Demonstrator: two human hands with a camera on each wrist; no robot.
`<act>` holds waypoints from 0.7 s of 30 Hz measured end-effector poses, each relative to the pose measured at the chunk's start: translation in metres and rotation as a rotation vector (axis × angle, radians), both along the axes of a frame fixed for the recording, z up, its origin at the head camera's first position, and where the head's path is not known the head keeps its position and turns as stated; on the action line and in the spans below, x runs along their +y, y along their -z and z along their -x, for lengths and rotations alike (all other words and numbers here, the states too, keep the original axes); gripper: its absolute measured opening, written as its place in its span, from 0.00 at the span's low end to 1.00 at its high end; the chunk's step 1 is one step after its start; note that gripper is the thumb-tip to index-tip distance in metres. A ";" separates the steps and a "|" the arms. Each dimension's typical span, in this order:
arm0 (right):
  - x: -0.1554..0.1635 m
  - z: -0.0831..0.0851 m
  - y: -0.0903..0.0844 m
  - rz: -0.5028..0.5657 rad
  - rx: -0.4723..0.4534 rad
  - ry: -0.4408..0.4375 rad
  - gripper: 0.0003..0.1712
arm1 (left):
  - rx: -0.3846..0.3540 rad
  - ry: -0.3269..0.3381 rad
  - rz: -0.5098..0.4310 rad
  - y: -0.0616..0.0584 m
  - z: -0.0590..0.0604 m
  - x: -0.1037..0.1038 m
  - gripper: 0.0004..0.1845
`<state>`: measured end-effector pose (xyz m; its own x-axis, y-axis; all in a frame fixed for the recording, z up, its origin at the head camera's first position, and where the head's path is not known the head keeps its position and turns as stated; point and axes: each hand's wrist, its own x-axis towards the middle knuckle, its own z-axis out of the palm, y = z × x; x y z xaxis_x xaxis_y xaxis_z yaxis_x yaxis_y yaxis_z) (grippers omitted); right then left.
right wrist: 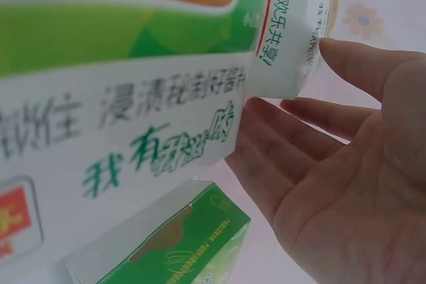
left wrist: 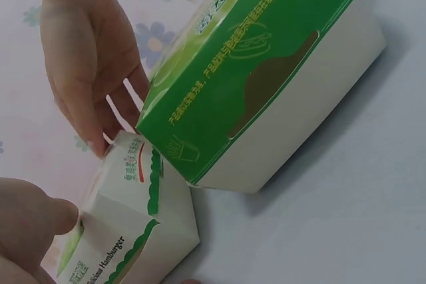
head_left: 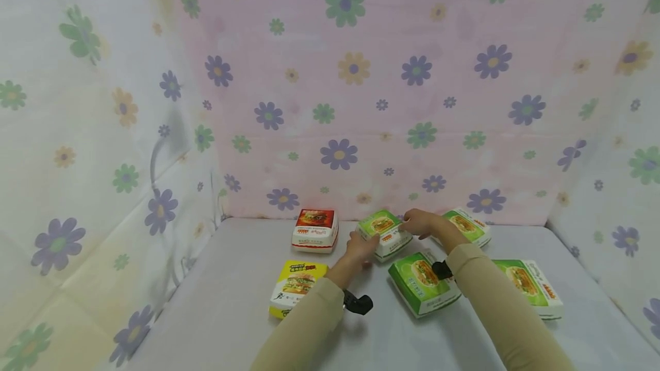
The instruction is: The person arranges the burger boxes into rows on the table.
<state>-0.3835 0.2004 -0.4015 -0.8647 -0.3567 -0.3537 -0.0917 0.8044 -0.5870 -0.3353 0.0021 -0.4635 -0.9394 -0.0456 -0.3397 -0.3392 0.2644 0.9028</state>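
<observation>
Inspecting from near edge to far wall:
Near row: yellow burger box [head_left: 296, 286] lies lower left of centre; a green box [head_left: 423, 284] and another green box at right [head_left: 531, 286] lie lower right, all flat on the grey table [head_left: 227, 302], none touched.
Middle: left hand [head_left: 361, 247] and right hand [head_left: 420, 223] bracket the small green box [head_left: 385, 233], just below frame centre.
Left hand state: fingers against the box's near-left side; how tightly they curl cannot be told.
Right hand state: fingers straight, palm wide, fingertips touching the box's far edge [right wrist: 293, 44].
Far row: red box [head_left: 315, 229] to the left, fourth green box [head_left: 468, 225] to the right, near the floral backdrop [head_left: 350, 73].
Progress, as judged: box contacted on both sides, apparently resting on the table; lifting or shifting remains.
</observation>
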 end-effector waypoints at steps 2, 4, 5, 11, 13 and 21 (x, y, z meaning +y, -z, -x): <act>0.000 -0.002 -0.001 0.000 -0.002 -0.008 0.36 | -0.006 0.007 0.009 0.000 0.002 0.000 0.45; -0.002 -0.007 -0.004 -0.015 -0.002 -0.011 0.33 | -0.008 0.014 0.018 0.000 0.006 -0.001 0.42; -0.003 -0.009 -0.005 -0.024 0.004 -0.026 0.31 | 0.002 0.019 0.022 0.001 0.008 -0.002 0.40; -0.010 -0.014 -0.007 -0.093 0.024 -0.088 0.19 | 0.043 0.041 0.030 0.002 0.019 -0.006 0.31; -0.014 -0.015 -0.006 -0.103 0.009 -0.085 0.14 | 0.040 0.039 0.019 0.001 0.022 -0.006 0.30; -0.024 -0.014 0.002 -0.165 0.000 0.010 0.21 | 0.004 0.053 -0.041 0.000 0.029 -0.004 0.29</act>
